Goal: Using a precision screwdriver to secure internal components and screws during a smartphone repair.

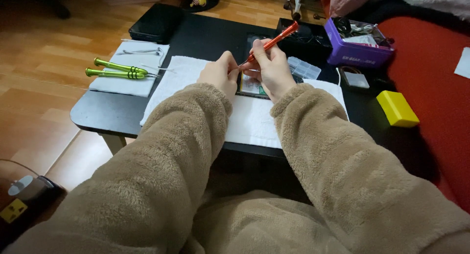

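My right hand (272, 68) grips an orange precision screwdriver (277, 38), tilted with its handle pointing up and to the right and its tip down between my hands. My left hand (221, 74) rests beside it, fingers curled at the edge of a flat device (250, 86) that lies on a white cloth (254, 118). Both hands hide most of the device; only a greenish strip shows. Whether my left hand grips the device or only steadies it is not clear. Fuzzy tan sleeves cover both arms.
Two green screwdrivers (116, 70) and metal tweezers (139, 51) lie on a smaller white cloth at left. A clear parts box (304, 68), a purple box (358, 43), a small white square item (355, 79), a yellow block (397, 108) and a black case (155, 23) sit on the black table (103, 112).
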